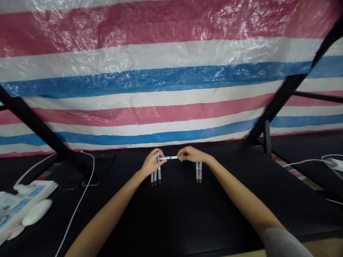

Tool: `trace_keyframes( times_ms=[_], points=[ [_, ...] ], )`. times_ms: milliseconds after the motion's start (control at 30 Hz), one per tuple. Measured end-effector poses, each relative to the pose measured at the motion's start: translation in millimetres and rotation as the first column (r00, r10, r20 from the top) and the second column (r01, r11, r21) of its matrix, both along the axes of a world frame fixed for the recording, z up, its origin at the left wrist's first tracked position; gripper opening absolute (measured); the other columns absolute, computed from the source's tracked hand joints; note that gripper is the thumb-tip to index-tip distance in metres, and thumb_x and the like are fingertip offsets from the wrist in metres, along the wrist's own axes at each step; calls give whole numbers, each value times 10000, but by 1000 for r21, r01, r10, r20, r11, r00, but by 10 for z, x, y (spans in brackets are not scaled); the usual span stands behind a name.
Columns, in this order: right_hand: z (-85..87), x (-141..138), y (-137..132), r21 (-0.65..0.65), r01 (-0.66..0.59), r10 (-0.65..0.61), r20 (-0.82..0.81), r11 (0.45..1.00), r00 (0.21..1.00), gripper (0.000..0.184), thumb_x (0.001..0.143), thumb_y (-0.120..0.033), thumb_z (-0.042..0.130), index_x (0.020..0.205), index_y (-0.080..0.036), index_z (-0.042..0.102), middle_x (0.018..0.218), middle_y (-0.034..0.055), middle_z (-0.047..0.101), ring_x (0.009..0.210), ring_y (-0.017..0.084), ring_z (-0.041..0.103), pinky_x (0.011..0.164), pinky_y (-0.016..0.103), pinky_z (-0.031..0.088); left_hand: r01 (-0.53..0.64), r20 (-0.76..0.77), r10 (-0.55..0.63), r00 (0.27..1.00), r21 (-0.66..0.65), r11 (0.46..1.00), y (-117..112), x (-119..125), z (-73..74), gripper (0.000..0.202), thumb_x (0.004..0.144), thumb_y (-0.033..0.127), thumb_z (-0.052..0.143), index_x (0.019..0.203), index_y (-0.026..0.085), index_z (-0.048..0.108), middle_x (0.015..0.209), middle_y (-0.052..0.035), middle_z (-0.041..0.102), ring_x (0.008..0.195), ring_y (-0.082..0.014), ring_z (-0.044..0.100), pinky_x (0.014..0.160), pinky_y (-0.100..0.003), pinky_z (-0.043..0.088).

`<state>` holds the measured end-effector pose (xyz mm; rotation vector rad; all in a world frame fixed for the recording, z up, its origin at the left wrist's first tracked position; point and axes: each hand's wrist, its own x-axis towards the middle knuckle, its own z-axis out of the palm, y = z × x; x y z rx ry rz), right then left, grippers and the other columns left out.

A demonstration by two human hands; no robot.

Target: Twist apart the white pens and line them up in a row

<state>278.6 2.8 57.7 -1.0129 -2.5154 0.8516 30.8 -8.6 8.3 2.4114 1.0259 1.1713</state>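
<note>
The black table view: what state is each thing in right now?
Left hand: holding one end of a white pen
Right hand: pinching that pen's other end
Three pens: side by side, tips toward the person
Two pens: side by side, tips toward the person
Power strip: plugged with a white cable
White mouse: lying beside the power strip
Striped tarpaulin: hanging, creased

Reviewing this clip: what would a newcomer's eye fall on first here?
A red, white and blue striped tarpaulin fills the top of the view. At centre, over the black table, the left hand and right hand hold a white pen level, above more pens.
</note>
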Motion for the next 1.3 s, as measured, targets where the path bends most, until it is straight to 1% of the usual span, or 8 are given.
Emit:
trace_keyframes(
  times_ms=[200, 367, 467, 567, 733, 867, 1033, 1300],
  points=[
    [21, 7, -6, -5, 5, -5, 23, 1000, 1000, 181, 804, -284, 535, 801, -161, 668, 705, 13, 666, 602, 116, 528, 579, 227, 348, 9, -50, -7, 999, 34, 999, -12, -5, -2, 150, 813, 340, 571, 817, 191, 591, 873, -40, 559, 856, -169, 543, 776, -302, 439],
    [37, -2, -20, 3, 4, -4, 25, 1000, 1000, 159, 793, -258, 543, 826, -161, 664, 716, 15, 667, 608, 116, 533, 572, 226, 344, -22, -92, 22, 996, 0, 1000, -17, 2, 18, 261, 885, 345, 438, 749, 187, 596, 874, -44, 563, 864, -165, 545, 794, -301, 429],
    [31, -6, -20, 6, 11, -11, 27, 1000, 1000, 169, 800, -274, 541, 821, -160, 664, 705, 14, 664, 588, 111, 521, 565, 226, 341, -28, -67, 28, 997, -5, 1000, -11, 3, 15, 176, 833, 360, 531, 832, 195, 593, 897, -42, 562, 875, -175, 541, 785, -306, 432],
    [22, -3, -14, 6, 23, -23, 25, 1000, 999, 181, 804, -290, 542, 832, -159, 664, 704, 16, 669, 584, 113, 521, 568, 229, 341, -13, -38, 13, 999, -3, 1000, -2, 1, 4, 210, 755, 346, 638, 893, 201, 574, 907, -40, 556, 872, -181, 538, 761, -303, 438],
    [18, 0, -11, 1, 20, -20, 35, 1000, 999, 200, 813, -313, 540, 828, -157, 663, 715, 22, 674, 595, 115, 530, 572, 227, 342, 20, -8, -20, 1000, 2, 1000, 6, -1, -5, 90, 794, 277, 596, 794, 191, 571, 887, -41, 552, 873, -172, 542, 775, -299, 430],
    [12, 8, -4, -2, 6, -6, 33, 1000, 999, 213, 821, -326, 531, 828, -156, 659, 720, 23, 678, 601, 118, 534, 569, 226, 347, 8, -24, -9, 1000, -8, 1000, 14, -2, -6, 97, 803, 287, 587, 805, 191, 573, 877, -35, 550, 851, -165, 541, 758, -292, 431],
    [1, 22, 9, -17, -20, 20, 3, 1000, 1000, 217, 844, -321, 502, 846, -160, 648, 736, 23, 686, 625, 123, 552, 588, 225, 362, 7, -19, -7, 1000, 1, 1000, 31, -10, -16, 154, 740, 304, 661, 809, 190, 583, 877, -33, 543, 844, -170, 544, 747, -290, 440],
    [12, 20, 5, -23, -18, 18, 3, 1000, 1000, 200, 841, -304, 505, 849, -160, 644, 736, 24, 686, 632, 125, 560, 586, 228, 365, 8, -14, -8, 1000, 5, 1000, 17, -11, -26, 145, 815, 321, 568, 792, 182, 606, 906, -48, 554, 871, -167, 549, 775, -293, 441]
  ],
)
